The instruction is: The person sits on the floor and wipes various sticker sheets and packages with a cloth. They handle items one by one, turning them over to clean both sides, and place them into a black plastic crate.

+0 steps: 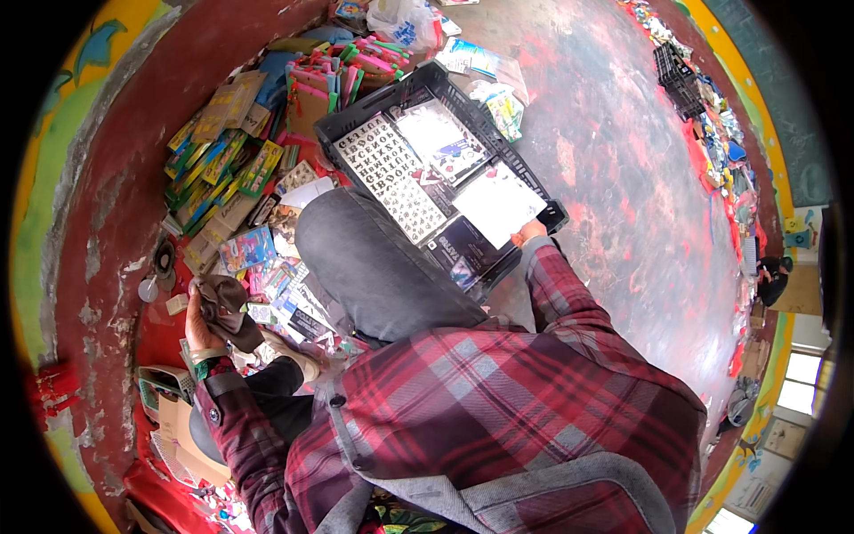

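1. The white sheet (498, 205) could be bent or torn, since it appears to be pinched by the right grip (531, 233) along one edge only, the rest being left unsupported by that grip.
2. The sheets beneath, such as the black sheet (458, 252), could be dragged out of place if their edges are caught.
3. The black crate (382, 102) could be nudged by the grey-trousered knee (356, 240), which is placed right against it.
4. The white sheet is positioned over the crate's right part, extending up and left from the right grip.
5. A dark brown cloth-like item (222, 307) (its exact kind cannot be told) is grasped by the left grip (199, 327), well apart from the crate.
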A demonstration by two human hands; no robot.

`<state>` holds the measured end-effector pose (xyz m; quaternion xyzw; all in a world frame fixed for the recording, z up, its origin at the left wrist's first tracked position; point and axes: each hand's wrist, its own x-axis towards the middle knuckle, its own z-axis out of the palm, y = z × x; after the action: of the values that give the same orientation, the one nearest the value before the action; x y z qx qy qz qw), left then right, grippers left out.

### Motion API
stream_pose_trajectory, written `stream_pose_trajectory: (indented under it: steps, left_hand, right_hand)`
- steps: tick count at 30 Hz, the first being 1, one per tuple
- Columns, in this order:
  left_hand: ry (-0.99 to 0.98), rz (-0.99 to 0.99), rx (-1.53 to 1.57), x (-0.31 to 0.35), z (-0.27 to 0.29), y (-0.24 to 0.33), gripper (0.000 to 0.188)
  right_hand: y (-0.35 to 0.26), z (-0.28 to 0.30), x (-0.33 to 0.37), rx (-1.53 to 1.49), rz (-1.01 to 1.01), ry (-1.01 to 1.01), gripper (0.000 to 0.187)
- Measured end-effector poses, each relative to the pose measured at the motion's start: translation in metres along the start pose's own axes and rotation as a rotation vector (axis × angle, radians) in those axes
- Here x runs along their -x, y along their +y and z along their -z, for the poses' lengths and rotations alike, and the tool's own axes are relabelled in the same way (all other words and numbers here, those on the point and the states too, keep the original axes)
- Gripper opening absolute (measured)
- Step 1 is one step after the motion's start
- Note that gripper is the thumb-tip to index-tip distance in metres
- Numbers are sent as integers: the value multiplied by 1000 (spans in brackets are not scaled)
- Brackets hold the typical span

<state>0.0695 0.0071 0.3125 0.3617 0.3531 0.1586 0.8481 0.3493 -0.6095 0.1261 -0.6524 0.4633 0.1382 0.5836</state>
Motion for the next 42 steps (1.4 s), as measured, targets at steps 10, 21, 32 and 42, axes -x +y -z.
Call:
stream_pose_trajectory:
  steps: [10,21,32,42]
  left_hand:
    - [27,115,49,-7,28,-32,33]
    - [77,131,41,-3,32,-46,31]
    - [-159,170,93,1,33,-47,30]
    - [304,-126,151,-8,23,-36,26]
  right_hand:
    - [15,-3,-26,-242,-83,212,24]
    - [5,-7,-32,-234,-76,215,20]
    - [5,-40,-31,868,164,14,19]
    - [-136,-242,332,246,1342,-1021,30]
